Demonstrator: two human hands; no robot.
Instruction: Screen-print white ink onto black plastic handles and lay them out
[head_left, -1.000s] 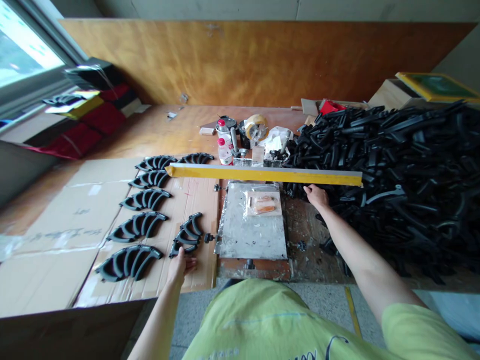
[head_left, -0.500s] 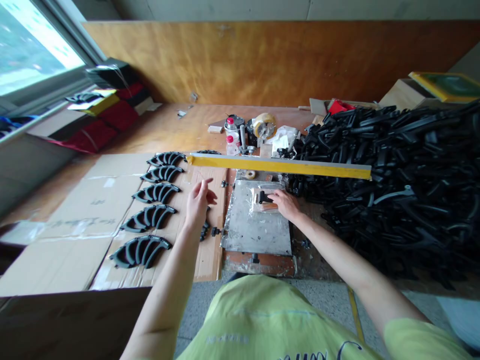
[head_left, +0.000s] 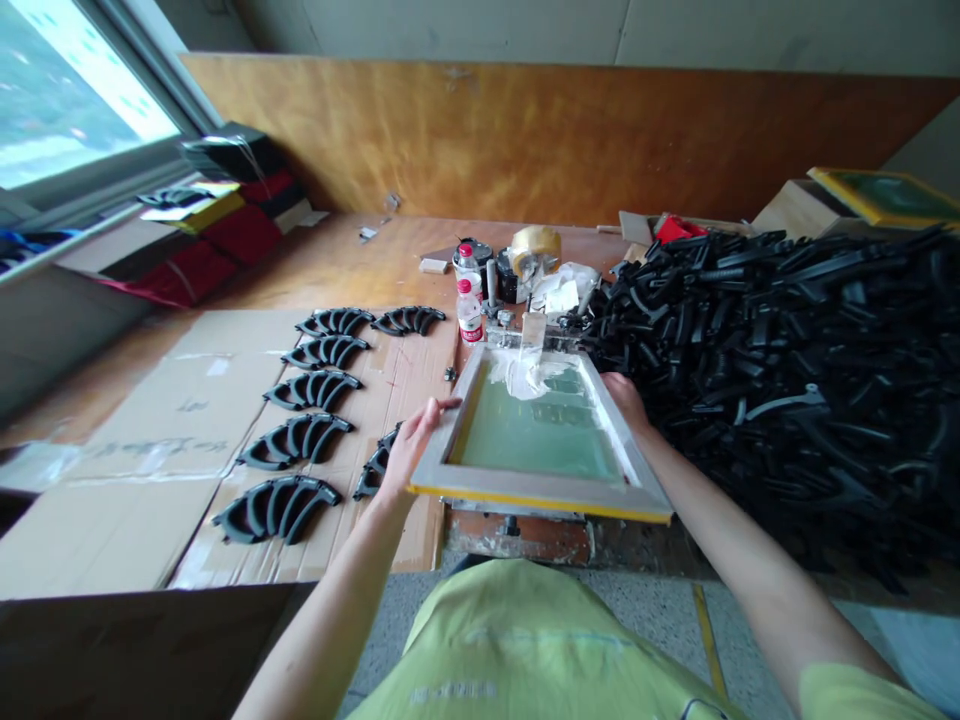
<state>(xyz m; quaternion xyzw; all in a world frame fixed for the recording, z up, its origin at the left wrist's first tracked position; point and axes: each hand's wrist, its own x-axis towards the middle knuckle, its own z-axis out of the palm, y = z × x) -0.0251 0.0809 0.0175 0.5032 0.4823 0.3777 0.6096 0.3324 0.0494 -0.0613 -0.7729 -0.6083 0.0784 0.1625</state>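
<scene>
A wooden-framed printing screen point(head_left: 540, 488) with green mesh and white ink near its far end lies tilted down over the metal plate in front of me. My left hand point(head_left: 411, 447) grips the frame's left side, thumb on top. My right hand point(head_left: 624, 396) holds the frame's right side, fingers partly hidden behind it. Curved black plastic parts point(head_left: 309, 391) lie in a row on cardboard point(head_left: 180, 420) left of the screen, one point(head_left: 373, 466) just beside my left hand.
A big heap of black plastic parts point(head_left: 795, 350) fills the bench to the right. Small red-capped bottles point(head_left: 469, 300), a tape roll point(head_left: 535, 246) and rags stand behind the screen. Red and black items point(head_left: 217, 215) lie by the window at far left. A framed screen point(head_left: 885, 192) rests far right.
The screen was raised edge-on; now it has swung down over the plate. My left hand left the cardboard and my right hand left the plate; both now hold the frame's sides.
</scene>
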